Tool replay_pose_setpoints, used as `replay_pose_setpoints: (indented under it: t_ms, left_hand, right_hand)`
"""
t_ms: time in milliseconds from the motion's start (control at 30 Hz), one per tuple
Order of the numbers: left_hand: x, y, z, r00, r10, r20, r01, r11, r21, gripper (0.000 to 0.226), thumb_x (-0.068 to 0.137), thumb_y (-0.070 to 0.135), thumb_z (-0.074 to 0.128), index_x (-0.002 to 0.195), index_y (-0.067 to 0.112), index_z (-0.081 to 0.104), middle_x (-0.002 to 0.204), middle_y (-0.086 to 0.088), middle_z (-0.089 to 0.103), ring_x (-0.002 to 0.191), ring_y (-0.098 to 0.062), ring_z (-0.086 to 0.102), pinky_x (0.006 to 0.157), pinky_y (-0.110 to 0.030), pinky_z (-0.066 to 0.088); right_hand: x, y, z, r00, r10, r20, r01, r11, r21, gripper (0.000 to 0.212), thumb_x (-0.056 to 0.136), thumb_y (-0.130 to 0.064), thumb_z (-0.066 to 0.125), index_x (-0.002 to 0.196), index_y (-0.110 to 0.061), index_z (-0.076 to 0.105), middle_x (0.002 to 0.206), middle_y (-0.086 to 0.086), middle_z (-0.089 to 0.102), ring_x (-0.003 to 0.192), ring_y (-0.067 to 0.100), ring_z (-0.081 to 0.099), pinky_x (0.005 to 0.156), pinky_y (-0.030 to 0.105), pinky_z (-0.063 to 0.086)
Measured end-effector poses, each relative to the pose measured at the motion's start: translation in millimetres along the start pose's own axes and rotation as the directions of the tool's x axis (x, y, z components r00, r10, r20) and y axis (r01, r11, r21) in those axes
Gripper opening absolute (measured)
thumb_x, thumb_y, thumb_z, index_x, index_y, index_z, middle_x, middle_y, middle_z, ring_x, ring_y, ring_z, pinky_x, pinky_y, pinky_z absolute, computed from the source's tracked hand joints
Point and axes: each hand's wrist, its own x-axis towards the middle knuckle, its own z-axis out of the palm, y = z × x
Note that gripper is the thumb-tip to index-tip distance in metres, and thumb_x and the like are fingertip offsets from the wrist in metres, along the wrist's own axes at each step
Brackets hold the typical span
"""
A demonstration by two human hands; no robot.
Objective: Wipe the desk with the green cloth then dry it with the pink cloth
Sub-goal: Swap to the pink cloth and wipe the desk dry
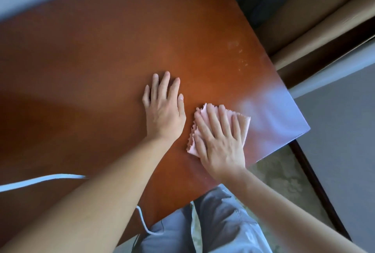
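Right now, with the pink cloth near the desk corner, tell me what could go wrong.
1. The right hand presses the pink cloth close to the desk corner; a long stroke could carry it off the edge.
2. Pale specks farther along the right edge lie beyond the cloth and may get missed.
3. A white cable crosses the near edge under the left forearm; a sweeping arm might snag it.

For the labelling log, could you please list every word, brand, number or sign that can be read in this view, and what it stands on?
None: no readable text shows anywhere.
The desk is bare wood without marks.
The pink cloth under the right hand carries no visible tag.
The left hand and white cable bear nothing.
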Motion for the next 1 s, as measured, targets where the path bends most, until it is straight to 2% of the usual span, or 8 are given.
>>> replay_pose_setpoints:
  t_ms: [167,333,400,533,667,733,867,1000]
  left_hand:
    - [-74,-9,-8,0.991,0.116,0.064,-0.118,0.992,0.033,0.046,0.104,0.025,0.043,0.148,0.016,0.052,0.162,-0.007,0.039,0.153,-0.029,0.029,0.122,-0.052,0.022]
    - [-115,-19,-1,0.976,0.195,0.098,-0.205,0.973,0.110,0.051,0.104,0.030,0.036,0.153,0.020,0.046,0.164,-0.005,0.034,0.154,-0.027,0.026,0.124,-0.050,0.018]
    - [-114,-20,0,0.977,0.196,0.089,-0.205,0.972,0.113,0.051,0.103,0.030,0.036,0.153,0.019,0.046,0.164,-0.006,0.035,0.154,-0.028,0.026,0.124,-0.050,0.018]
    - [-116,-19,-1,0.974,0.206,0.096,-0.215,0.971,0.101,0.054,0.101,0.029,0.034,0.151,0.016,0.048,0.163,-0.009,0.036,0.153,-0.030,0.027,0.123,-0.052,0.019]
    - [-116,-20,0,0.977,0.199,0.079,-0.206,0.973,0.101,0.052,0.103,0.028,0.036,0.152,0.015,0.047,0.163,-0.009,0.035,0.154,-0.030,0.026,0.123,-0.053,0.019]
    - [-116,-20,1,0.978,0.196,0.066,-0.202,0.974,0.099,0.052,0.103,0.028,0.037,0.152,0.015,0.045,0.163,-0.009,0.035,0.154,-0.030,0.026,0.123,-0.054,0.019]
    - [-116,-19,2,0.977,0.206,0.049,-0.211,0.972,0.107,0.052,0.102,0.028,0.038,0.153,0.015,0.043,0.164,-0.010,0.034,0.154,-0.032,0.025,0.123,-0.053,0.016]
    - [-116,-20,2,0.977,0.209,0.044,-0.213,0.970,0.122,0.053,0.102,0.027,0.039,0.153,0.015,0.042,0.164,-0.011,0.033,0.154,-0.033,0.025,0.122,-0.053,0.016]
  right_hand:
    - [-11,8,-8,0.990,-0.142,0.020,0.143,0.988,-0.063,0.054,0.108,-0.044,0.032,0.158,-0.026,0.038,0.167,0.005,0.029,0.156,0.033,0.019,0.126,0.053,0.015]
    - [43,23,-24,0.985,0.173,-0.024,-0.174,0.984,-0.045,0.057,0.107,-0.050,0.017,0.162,-0.034,0.024,0.172,0.001,0.015,0.159,0.028,0.004,0.126,0.043,-0.005]
    - [26,1,-12,0.973,0.221,-0.069,-0.224,0.974,-0.030,0.056,0.109,-0.049,0.020,0.162,-0.032,0.026,0.171,0.001,0.016,0.159,0.029,0.004,0.127,0.048,0.000]
    - [-52,-48,15,0.992,0.099,-0.073,-0.098,0.995,0.019,0.054,0.107,-0.040,0.033,0.159,-0.025,0.037,0.168,0.005,0.026,0.157,0.033,0.014,0.124,0.058,0.018]
    - [-66,-21,7,0.992,-0.116,-0.053,0.115,0.993,-0.021,0.051,0.109,-0.040,0.032,0.156,-0.023,0.042,0.164,0.007,0.035,0.154,0.036,0.026,0.124,0.056,0.019]
    - [-46,14,-7,0.997,-0.037,-0.075,0.033,0.998,-0.056,0.052,0.109,-0.041,0.028,0.156,-0.024,0.042,0.164,0.007,0.034,0.154,0.035,0.026,0.125,0.053,0.016]
    - [-2,76,-35,0.960,0.263,-0.093,-0.268,0.963,-0.040,0.053,0.109,-0.042,0.026,0.160,-0.030,0.033,0.169,0.004,0.023,0.158,0.031,0.013,0.127,0.052,0.009]
    - [-3,31,-16,0.911,0.387,-0.143,-0.392,0.920,-0.007,0.055,0.109,-0.046,0.025,0.161,-0.030,0.029,0.171,0.003,0.020,0.158,0.032,0.009,0.125,0.056,0.010]
